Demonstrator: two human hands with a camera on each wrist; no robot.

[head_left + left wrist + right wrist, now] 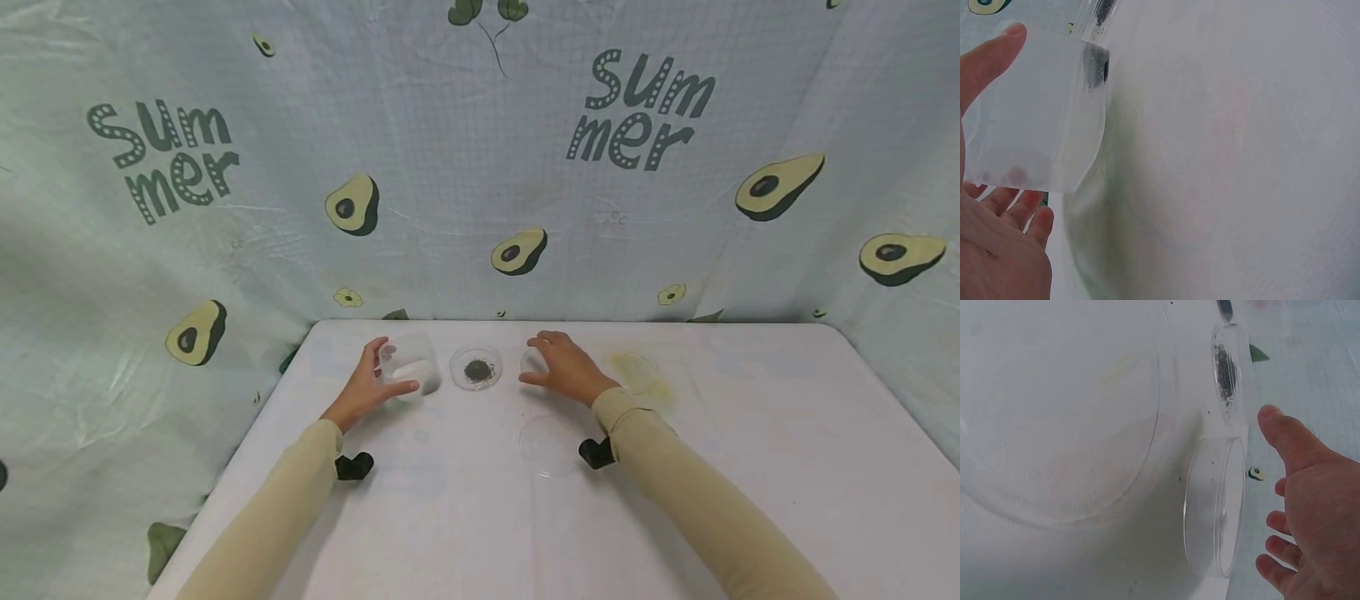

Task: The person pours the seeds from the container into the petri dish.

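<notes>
My left hand (365, 392) grips a translucent plastic container (408, 348), thumb on its near side and fingers on its far side. White and dark areas show low in the container. To its right sits a clear petri dish (457, 372) with a heap of dark granules (477, 370). My right hand (567, 367) hovers by another clear petri dish (531, 363), its thumb and fingers spread apart. In the right wrist view this shallow dish (1202, 509) stands on the table, apart from the right hand (1325, 506).
A clear round dish or lid (546, 450) lies nearer on the white table (450, 517). Right of my right hand, a faint clear round piece (636, 372) lies amid yellow marks. A printed curtain (450, 167) rises behind the table's back edge.
</notes>
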